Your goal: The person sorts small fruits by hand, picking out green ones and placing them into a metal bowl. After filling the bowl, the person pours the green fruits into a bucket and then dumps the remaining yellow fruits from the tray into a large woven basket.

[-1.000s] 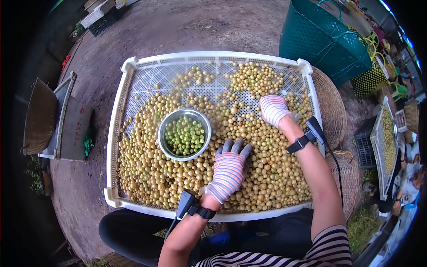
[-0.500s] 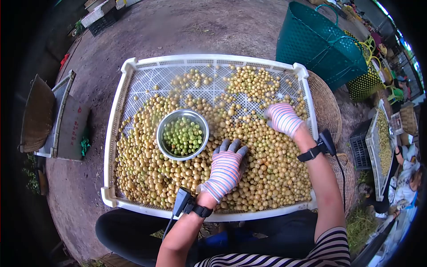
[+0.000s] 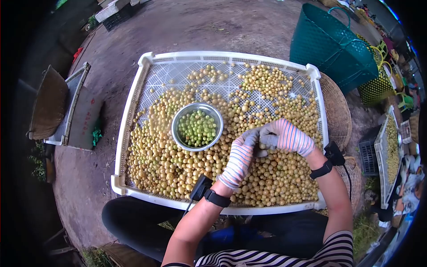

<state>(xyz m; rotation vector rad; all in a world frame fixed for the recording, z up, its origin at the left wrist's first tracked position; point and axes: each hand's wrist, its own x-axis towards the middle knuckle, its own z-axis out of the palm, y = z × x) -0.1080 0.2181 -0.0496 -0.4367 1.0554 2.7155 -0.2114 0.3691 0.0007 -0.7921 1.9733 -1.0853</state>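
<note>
A white mesh tray (image 3: 129,116) holds many small round yellowish-tan fruits (image 3: 164,164). On top of them, left of centre, stands a metal bowl (image 3: 178,143) filled with green round fruits (image 3: 196,128). My left hand (image 3: 241,155), in a striped glove with grey fingertips, is closed just right of the bowl. My right hand (image 3: 287,137), gloved alike, is closed with its fingertips meeting the left ones above the fruits. Whatever sits between the fingertips is hidden by the gloves. A wristband with a small black device is on each wrist.
A tall green woven basket (image 3: 329,49) stands beyond the tray's far right corner, with a yellow-black basket (image 3: 376,86) behind it. Round wicker baskets (image 3: 336,111) lie along the right side. Another fruit tray (image 3: 386,155) is farther right. A box (image 3: 82,118) stands at left.
My right hand has moved left and my left hand slightly right and up, so they now meet. Their fingers have closed. The view has shifted a little, with the bowl still among the fruits.
</note>
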